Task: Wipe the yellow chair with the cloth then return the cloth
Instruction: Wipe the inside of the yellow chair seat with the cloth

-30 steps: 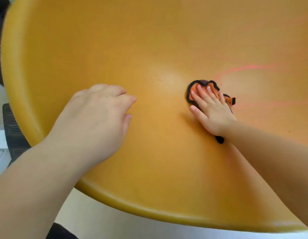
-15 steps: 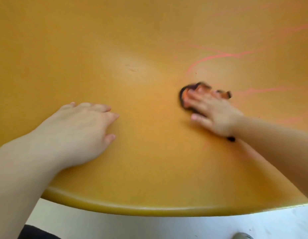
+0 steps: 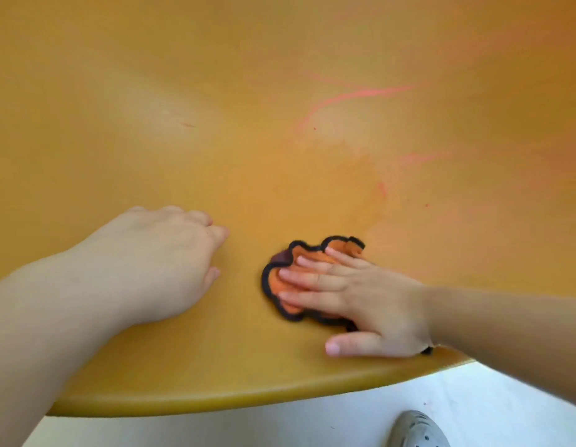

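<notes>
The yellow chair (image 3: 215,124) fills nearly the whole view, its seat curving up toward the back. Pink streaks cross the seat at the upper right. An orange cloth with a black edge (image 3: 280,282) lies crumpled on the seat near the front rim. My right hand (image 3: 354,298) presses flat on the cloth with straight fingers, hiding most of it. My left hand (image 3: 157,262) rests on the bare seat to the left of the cloth, fingers loosely curled and holding nothing.
The chair's rounded front rim (image 3: 248,398) runs along the bottom. Below it is a pale floor (image 3: 280,427), with a grey perforated shoe (image 3: 415,430) at the lower right.
My right hand has slid the cloth down the seat toward the front rim and a little left. My left hand stays on the seat. The view has shifted and shows the shoe.
</notes>
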